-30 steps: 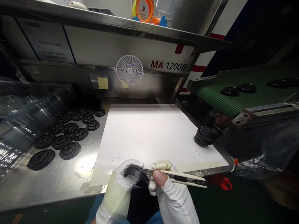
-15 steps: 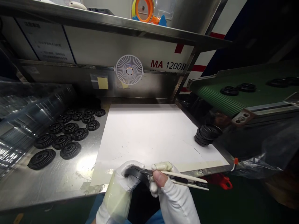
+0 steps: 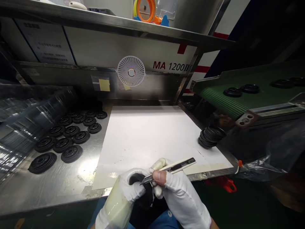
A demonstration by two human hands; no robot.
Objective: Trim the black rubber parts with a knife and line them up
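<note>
free: white sheet [image 3: 152, 133] bare across its middle | left: rows of black discs [image 3: 69, 133] on steel bench [image 3: 59, 181] | right: disc stack [image 3: 211, 137] on sheet's edge | above: overhanging shelf [image 3: 119, 27]

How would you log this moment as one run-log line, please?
left hand: grips black rubber disc | right hand: grips utility knife, blade tip at disc | position: over steel bench front edge

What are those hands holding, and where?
The left hand cups a black round part by its rim; right hand pinches a slim knife near its blade.
</note>
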